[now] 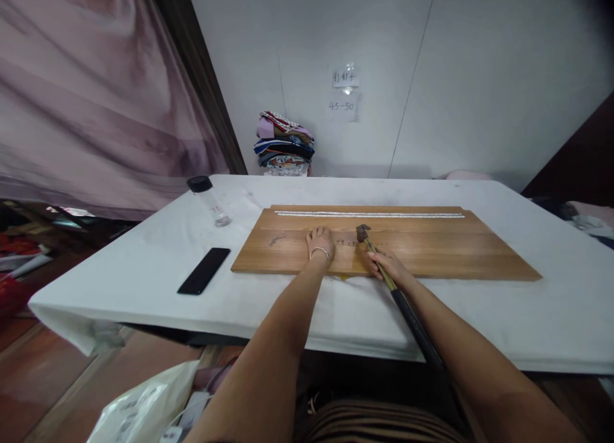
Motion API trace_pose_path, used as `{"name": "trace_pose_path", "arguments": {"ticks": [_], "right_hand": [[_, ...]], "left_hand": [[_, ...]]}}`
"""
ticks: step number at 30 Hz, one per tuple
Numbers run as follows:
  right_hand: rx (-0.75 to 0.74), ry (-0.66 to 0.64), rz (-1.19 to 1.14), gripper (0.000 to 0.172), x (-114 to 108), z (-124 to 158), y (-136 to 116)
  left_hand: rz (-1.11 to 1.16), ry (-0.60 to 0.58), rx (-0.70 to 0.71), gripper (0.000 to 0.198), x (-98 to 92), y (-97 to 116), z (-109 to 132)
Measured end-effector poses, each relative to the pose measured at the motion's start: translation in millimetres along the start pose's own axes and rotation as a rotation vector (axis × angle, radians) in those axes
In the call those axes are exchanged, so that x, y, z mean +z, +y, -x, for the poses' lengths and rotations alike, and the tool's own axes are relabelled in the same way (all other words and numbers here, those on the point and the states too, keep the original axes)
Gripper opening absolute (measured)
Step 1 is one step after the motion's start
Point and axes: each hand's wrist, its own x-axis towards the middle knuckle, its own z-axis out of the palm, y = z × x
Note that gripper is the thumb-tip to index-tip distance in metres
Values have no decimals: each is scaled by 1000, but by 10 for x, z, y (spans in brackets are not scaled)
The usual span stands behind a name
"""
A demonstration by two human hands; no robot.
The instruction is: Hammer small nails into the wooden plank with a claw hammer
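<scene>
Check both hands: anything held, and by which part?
Right hand grips the hammer by its handle, on the yellowish stretch near the head. Left hand rests on the wooden board; nothing visible held there.

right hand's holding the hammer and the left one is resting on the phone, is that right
Not quite: the head view shows the left hand resting on the wooden board, not on the phone. The right hand is holding the hammer, as you say.
</scene>
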Motion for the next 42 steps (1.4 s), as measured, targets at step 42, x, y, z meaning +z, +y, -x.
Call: {"name": "trace_pose_path", "arguments": {"ticks": [42], "right_hand": [[-18, -5, 13, 43, -11, 3, -7]], "left_hand": [[37, 6, 2, 50, 37, -4, -31]]}}
